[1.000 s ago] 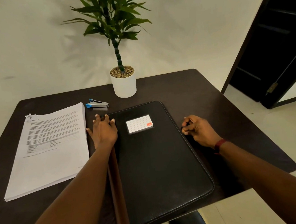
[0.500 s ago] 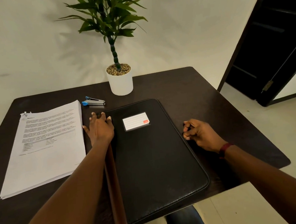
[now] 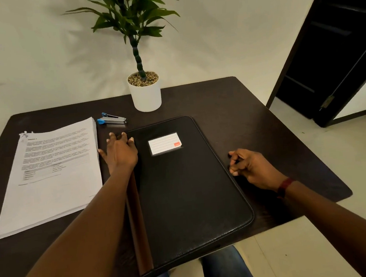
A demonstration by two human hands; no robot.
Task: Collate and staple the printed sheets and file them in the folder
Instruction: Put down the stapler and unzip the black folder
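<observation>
A closed black folder (image 3: pixel 186 182) with a brown spine and a white label lies in the middle of the dark table (image 3: pixel 253 113). My left hand (image 3: pixel 119 152) rests flat on its top left corner, fingers straight. My right hand (image 3: pixel 250 165) sits at the folder's right edge with its fingers curled; whether it pinches the zip or the edge is not visible. A thick stack of printed sheets (image 3: pixel 51 173) lies to the left of the folder. A small silver and blue stapler (image 3: pixel 112 119) lies behind the stack's far right corner.
A white pot with a green plant (image 3: pixel 145 92) stands at the back of the table, just behind the folder. A dark door (image 3: pixel 333 41) stands open at the right. The folder's near edge overhangs the table's front edge above my knees.
The view has shifted slightly; my right hand has drawn a little nearer along the folder's right edge. My left hand stays on the folder's corner.
</observation>
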